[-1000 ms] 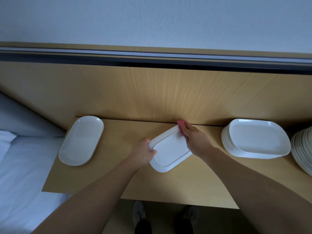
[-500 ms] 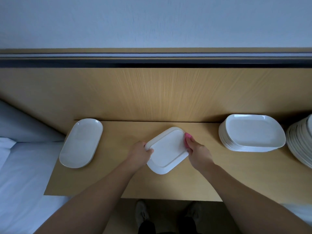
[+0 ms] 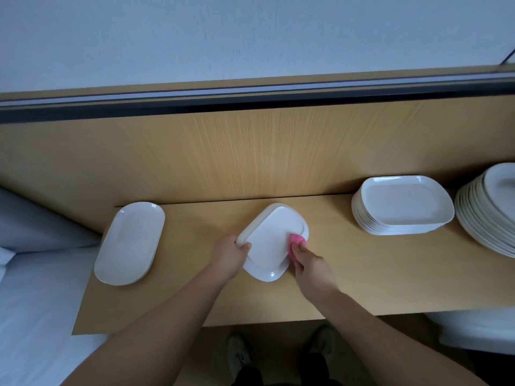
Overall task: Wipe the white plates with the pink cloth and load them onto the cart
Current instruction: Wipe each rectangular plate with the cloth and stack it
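Note:
A white rectangular plate [image 3: 271,240] lies turned at an angle in the middle of the wooden shelf [image 3: 362,280]. My left hand [image 3: 230,256] grips the plate's left rim, thumb on top. My right hand [image 3: 309,264] holds a bunched pink cloth [image 3: 296,243] against the plate's right edge. An oval white plate [image 3: 129,243] lies at the shelf's left end. A stack of rectangular white plates [image 3: 401,208] stands to the right, with another stack of white plates [image 3: 490,215] at the frame's right edge.
A wooden back panel [image 3: 250,154] rises behind the shelf, with a dark rail above it. A white bed [image 3: 36,302] lies to the left. My shoes [image 3: 237,355] show on the floor below the shelf's front edge. No cart is in view.
My right hand with the pink cloth has slid from the plate's far corner down along its right edge. The left hand has kept its grip on the plate's left rim.

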The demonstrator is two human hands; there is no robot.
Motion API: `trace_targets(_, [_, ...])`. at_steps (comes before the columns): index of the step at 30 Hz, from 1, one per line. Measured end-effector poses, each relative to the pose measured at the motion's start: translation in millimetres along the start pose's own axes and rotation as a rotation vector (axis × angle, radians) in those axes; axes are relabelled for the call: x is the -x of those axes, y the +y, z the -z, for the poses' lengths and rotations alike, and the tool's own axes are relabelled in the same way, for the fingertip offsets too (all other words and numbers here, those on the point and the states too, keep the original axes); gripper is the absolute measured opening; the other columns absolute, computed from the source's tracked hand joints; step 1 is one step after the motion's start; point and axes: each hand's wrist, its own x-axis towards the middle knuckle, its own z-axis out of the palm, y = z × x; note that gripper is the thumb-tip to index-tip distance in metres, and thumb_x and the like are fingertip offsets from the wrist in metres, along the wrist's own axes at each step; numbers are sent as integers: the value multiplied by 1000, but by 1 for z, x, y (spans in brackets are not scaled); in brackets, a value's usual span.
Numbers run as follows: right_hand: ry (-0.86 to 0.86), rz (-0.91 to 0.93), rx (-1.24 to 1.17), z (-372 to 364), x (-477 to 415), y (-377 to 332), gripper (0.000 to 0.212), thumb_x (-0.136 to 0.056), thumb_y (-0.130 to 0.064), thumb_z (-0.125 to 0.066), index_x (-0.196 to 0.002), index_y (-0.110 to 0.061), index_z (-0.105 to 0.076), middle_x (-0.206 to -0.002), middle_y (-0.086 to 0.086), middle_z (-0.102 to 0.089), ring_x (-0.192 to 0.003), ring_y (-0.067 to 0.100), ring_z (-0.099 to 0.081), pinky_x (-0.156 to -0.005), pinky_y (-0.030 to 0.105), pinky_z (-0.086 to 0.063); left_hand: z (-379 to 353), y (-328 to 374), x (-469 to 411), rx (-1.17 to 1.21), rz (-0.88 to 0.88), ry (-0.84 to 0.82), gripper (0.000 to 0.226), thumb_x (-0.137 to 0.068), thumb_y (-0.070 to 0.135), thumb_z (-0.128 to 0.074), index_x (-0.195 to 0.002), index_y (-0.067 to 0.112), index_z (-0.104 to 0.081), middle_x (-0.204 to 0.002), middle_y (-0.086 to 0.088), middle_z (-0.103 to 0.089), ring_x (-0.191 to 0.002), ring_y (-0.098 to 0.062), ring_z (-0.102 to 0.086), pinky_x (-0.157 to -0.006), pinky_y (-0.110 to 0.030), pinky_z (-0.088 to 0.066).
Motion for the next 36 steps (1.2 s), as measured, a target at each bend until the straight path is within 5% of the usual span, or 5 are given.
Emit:
trace_targets(3, [-18,58,28,-13,18,-15,50,-103,-26,-38,-151,-26,-26,-128,1,-58,-101,23,-62,-88,34,-54,-1,2,1,-15,-11,9,21,-92,30,-56,-99,12,-63,-90,-6,-66,-81,-23,-64,-73,-40,-56])
trace_targets(6, [-68,118,111,-18,32,-24,54,-103,-21,-39,-153,-21,-20,-141,2,-49,-97,27,-62,-85,32,-52,-1,-1,2,-27,-5,15,23,-91,31,-56,-99,11,-64,-88,-6,-66,-79,-23,-64,-71,-39,-54])
trace_targets(15, [76,296,95,23,20,-3,54,-81,-2,-48,-132,-15,-60,-139,6,-55,-108,30,-65,-80,39,-58,5,2,3,89,-16,-34,17,-91,27,-55,-95,14,-65,-89,-5,-69,-79,-25,-69,-73,-45,-59])
trace_targets(28, [-129,36,466,26,-79,-21,76,-88,-1,-43,-154,-25,-15,-158,-5,-15,-143,22,-23,-93,40,-48,1,2,2,249,67,-41,20,-92,16,-60,-106,1,-61,-98,-9,-64,-88,-28,-66,-71,-46,-60])
trace_targets(36, [-84,488,478,0,-32,-27,76,-46,-3,-82,-120,-13,-67,-121,4,-67,-105,31,-66,-82,43,-57,1,3,-1,236,87,-13,17,-92,17,-60,-99,1,-60,-99,-12,-65,-85,-26,-67,-64,-39,-60])
